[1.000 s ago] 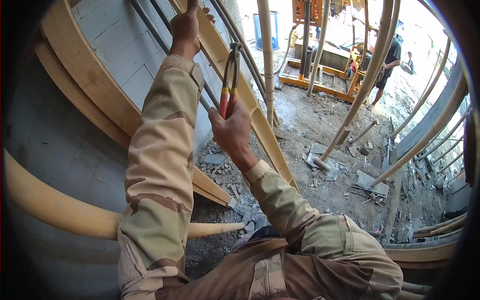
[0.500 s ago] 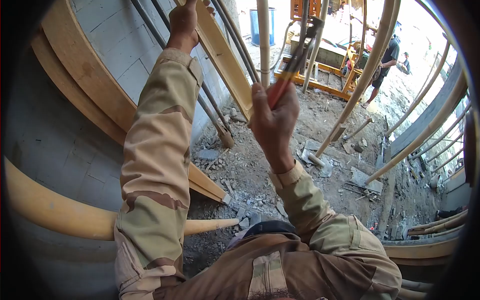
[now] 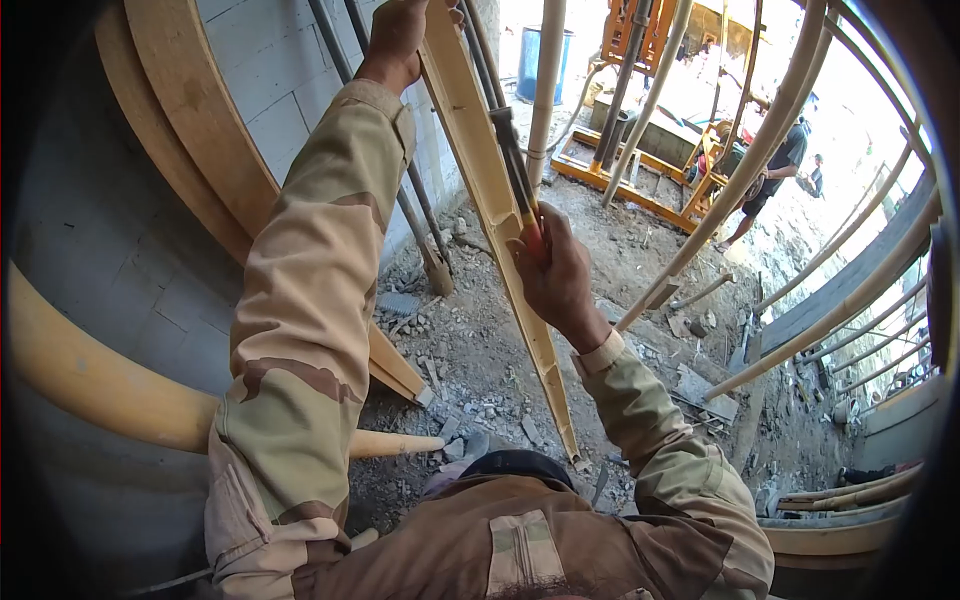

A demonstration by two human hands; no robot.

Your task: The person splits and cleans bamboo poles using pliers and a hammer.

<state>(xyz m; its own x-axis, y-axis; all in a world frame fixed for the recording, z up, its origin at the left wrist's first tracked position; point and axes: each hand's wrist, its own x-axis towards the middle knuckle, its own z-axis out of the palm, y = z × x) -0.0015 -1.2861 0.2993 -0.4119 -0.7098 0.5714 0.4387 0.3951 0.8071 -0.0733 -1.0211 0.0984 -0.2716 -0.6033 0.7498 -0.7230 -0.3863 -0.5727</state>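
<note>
A long yellow-tan channel-shaped beam (image 3: 497, 212) slants from the top centre down to the rubble floor. My left hand (image 3: 398, 42), arm stretched upward, is closed around the beam's upper part. In my right hand (image 3: 557, 268) is a hammer (image 3: 515, 165) with a red and yellow handle; my fingers are wrapped round the handle. The dark hammer head is up beside the beam's right edge, slightly blurred. Whether it touches the beam I cannot tell.
Grey block wall (image 3: 265, 60) and curved wooden boards (image 3: 190, 90) stand left. Bamboo poles (image 3: 740, 170) rise at the right. Behind them are an orange machine frame (image 3: 640, 195), a blue drum (image 3: 545, 62) and a person (image 3: 785, 160). Rubble (image 3: 480, 350) covers the ground.
The hammer has swung left, with its head now close to the beam. My right hand has moved slightly down and right. More of the beam's lower length shows, and the view has shifted.
</note>
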